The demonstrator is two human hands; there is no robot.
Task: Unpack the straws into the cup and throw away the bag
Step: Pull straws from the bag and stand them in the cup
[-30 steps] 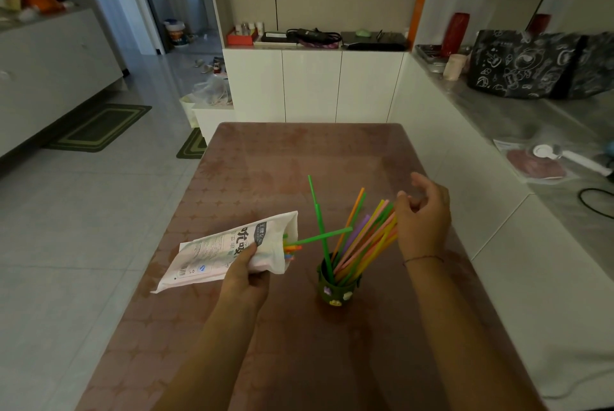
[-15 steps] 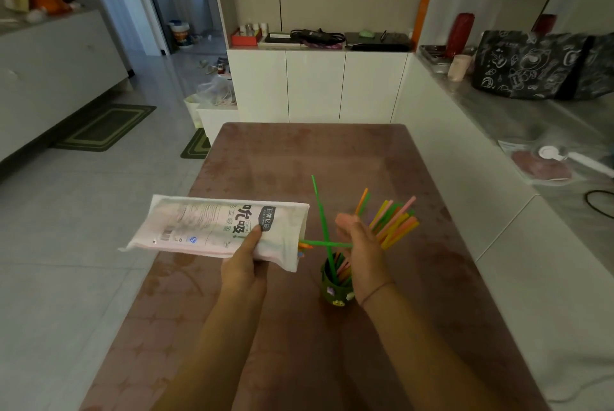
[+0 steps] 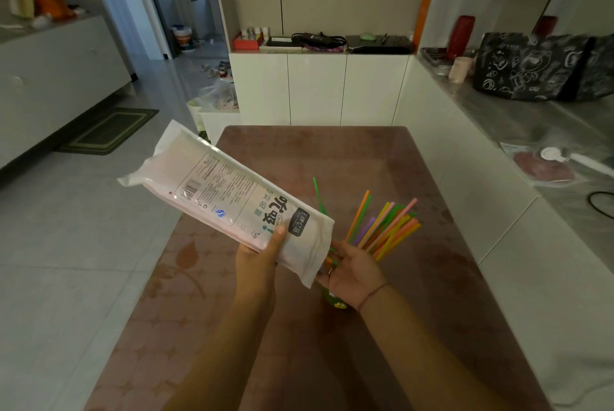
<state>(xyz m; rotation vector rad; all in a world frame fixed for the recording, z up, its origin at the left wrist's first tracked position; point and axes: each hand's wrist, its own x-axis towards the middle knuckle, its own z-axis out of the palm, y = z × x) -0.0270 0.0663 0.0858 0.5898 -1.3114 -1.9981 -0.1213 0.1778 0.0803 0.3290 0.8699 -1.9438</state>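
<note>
My left hand grips a white printed straw bag near its open end, which tilts down to the right. My right hand lies palm up at the bag's mouth, where a few coloured straw ends show against its fingers. The bag hides the fingertips. Several coloured straws fan up and to the right from a small green cup. The cup stands on the brown table and is mostly hidden behind my right hand.
A white counter runs along the right with a black patterned bag and a red bottle. Beyond the table's far left corner stands a bin lined with a plastic bag. Tiled floor lies to the left.
My left hand has raised the bag's closed end, tipping the mouth down toward the cup. My right hand has moved from the straws in the cup to the bag's mouth.
</note>
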